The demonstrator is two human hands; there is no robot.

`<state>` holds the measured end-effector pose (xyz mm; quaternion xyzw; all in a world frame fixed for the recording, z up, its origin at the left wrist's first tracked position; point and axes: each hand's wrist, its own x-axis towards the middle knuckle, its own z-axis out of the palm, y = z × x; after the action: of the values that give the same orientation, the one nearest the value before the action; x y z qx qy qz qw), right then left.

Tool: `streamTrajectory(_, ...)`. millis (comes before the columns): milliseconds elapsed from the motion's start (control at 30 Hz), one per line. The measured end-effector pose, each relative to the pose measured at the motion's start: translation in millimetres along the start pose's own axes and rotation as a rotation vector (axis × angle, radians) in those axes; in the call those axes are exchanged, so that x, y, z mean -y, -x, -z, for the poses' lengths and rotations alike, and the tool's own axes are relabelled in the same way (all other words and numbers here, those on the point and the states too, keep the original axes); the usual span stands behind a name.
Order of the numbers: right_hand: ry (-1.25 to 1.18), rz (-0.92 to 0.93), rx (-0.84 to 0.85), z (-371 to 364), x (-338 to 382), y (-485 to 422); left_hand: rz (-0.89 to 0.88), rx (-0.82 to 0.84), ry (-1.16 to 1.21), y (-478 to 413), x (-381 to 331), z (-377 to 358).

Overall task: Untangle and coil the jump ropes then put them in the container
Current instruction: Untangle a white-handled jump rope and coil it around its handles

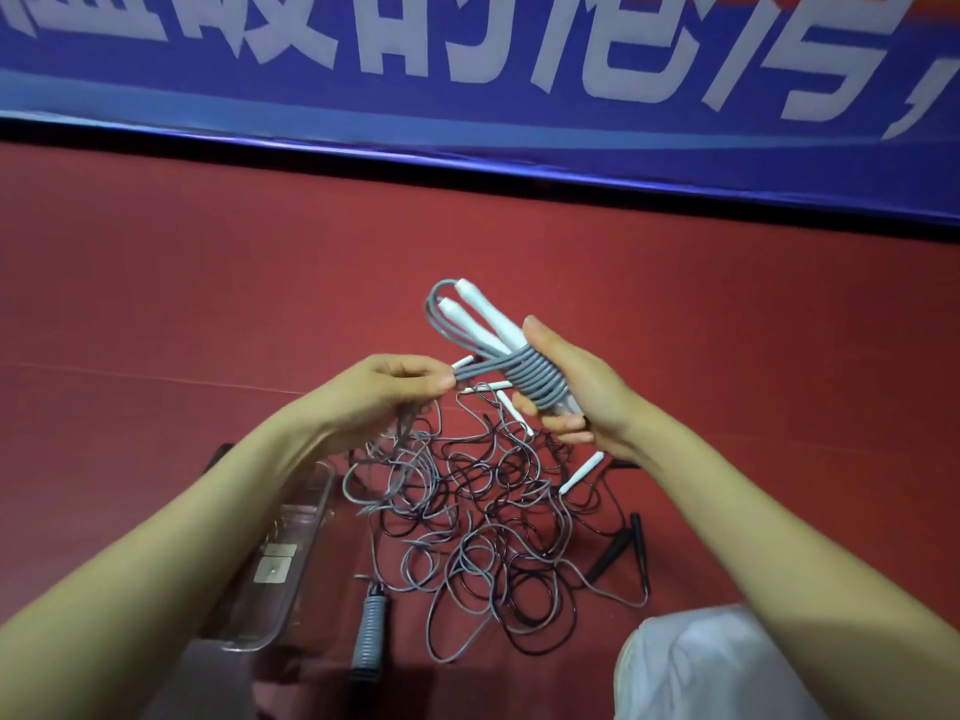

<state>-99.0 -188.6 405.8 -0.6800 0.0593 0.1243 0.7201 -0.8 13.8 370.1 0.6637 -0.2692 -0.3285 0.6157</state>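
Note:
My right hand (576, 387) grips a pair of white handles (483, 319) with grey rope wound round them in a tight coil (532, 381). My left hand (395, 392) pinches the free grey rope just left of the coil; the strand runs taut between the hands. Below them on the red floor lies a tangle of grey and black ropes (483, 537) with loose white handles (582, 472) and black handles (621, 550). A finished coiled rope (370, 631) lies at the pile's lower left. The clear plastic container (280, 558) sits left of the pile, partly under my left forearm.
A blue banner with white characters (467, 70) runs along the far edge of the red floor (208, 283). My knee in light cloth (701, 667) is at the lower right, beside the pile.

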Motion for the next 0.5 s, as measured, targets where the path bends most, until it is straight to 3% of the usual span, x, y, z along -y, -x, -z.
streamTrajectory(133,0.073,-0.103,0.261,-9.8,5.3,11.7,-0.031,-0.057,-0.188,1.3,11.9,7.9)
streamTrajectory(233,0.442,-0.194,0.354,-17.3,3.9,17.8,-0.005,0.031,-0.368,5.3,14.6,10.0)
streamTrajectory(367,1.066,-0.305,0.190,-18.6,-5.1,12.6,0.023,0.084,-0.350,3.2,-2.2,-15.1)
streamTrajectory(500,1.469,-0.088,-0.223,-20.8,-13.3,5.6,0.008,-0.098,-0.164,-0.1,-0.5,-33.7)
